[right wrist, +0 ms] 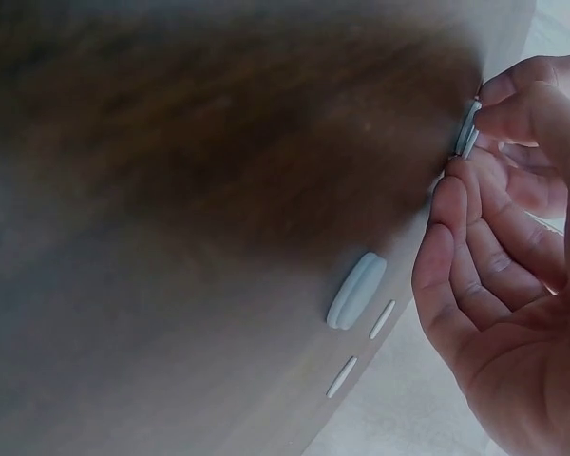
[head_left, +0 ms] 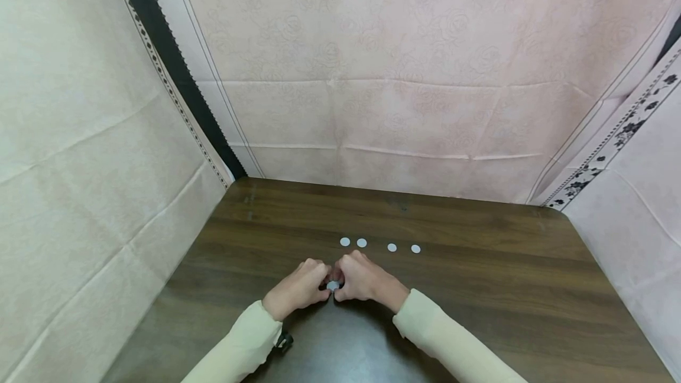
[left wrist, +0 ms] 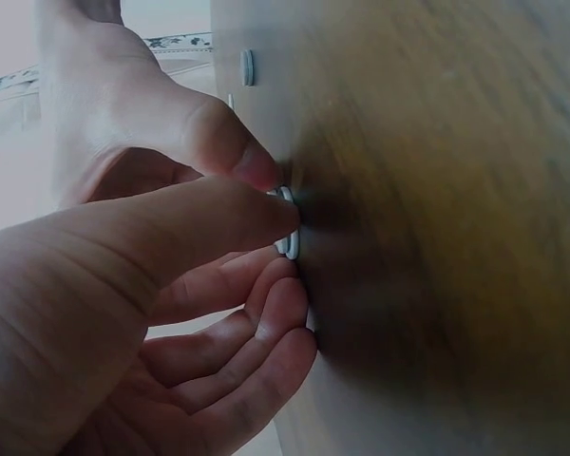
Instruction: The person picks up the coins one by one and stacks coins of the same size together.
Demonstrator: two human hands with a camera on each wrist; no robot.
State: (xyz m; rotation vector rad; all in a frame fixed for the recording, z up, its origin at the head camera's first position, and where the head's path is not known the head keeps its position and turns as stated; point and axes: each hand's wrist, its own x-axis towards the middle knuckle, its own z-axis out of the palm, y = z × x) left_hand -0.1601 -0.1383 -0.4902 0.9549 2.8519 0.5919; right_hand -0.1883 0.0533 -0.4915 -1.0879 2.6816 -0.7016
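Observation:
Small pale round discs lie on the wooden table. Between my two hands, in the head view, is a pale disc [head_left: 333, 285] close to the tabletop. From the side it looks like two thin layers, one against the other [left wrist: 289, 223]. My left hand [head_left: 300, 289] pinches its left side between thumb and fingers. Opposite, my right hand [head_left: 363, 278] pinches the right side, its fingertips almost meeting the left ones. The fingers cover part of the disc's edge. In the right wrist view, a thicker disc with a groove round its edge [right wrist: 357, 291] lies near my right hand [right wrist: 499, 275].
Beyond the hands, more discs lie in a loose row: two at the left [head_left: 345, 242] [head_left: 362, 243], then one [head_left: 392, 247] and another [head_left: 415, 249] farther right. Patterned pale cloth [head_left: 399, 75] hangs behind the brown table [head_left: 479, 288] and along both sides.

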